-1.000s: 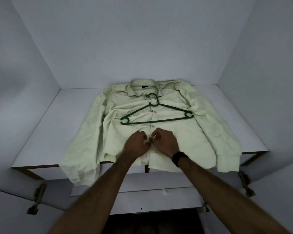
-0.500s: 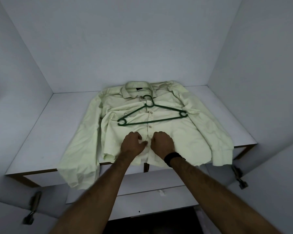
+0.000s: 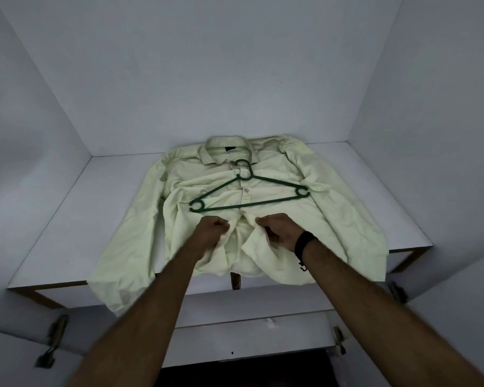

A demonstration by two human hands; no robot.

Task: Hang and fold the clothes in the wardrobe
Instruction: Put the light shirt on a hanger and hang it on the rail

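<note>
1. Two hands work at the near middle of a pale green shirt (image 3: pixel 277 219) spread face up on a white shelf (image 3: pixel 76 219) inside the wardrobe, collar toward the far wall.
2. Bare shelf shows wide on the left of the shirt and narrower on the right; the white side walls close in on both sides and the back wall stands just behind the collar.
3. The shirt's hem and both cuffs spill over the shelf's near edge, the left sleeve hanging lowest.
4. A green hanger (image 3: pixel 249 191) lies flat on the chest, hook pointing to the collar, just beyond the hands and apart from them.
5. The left hand (image 3: pixel 211 233) is curled, pinching the left front edge of the shirt; the right hand (image 3: pixel 279 229), knuckles up, grips the right front edge. The two edges are pulled apart below the hanger, showing the inside of the shirt.
6. Both forearms reach in from the near side, bare; a dark band (image 3: pixel 303 243) circles the right wrist.
7. A small dark label sits inside the collar, too small to read.
</note>
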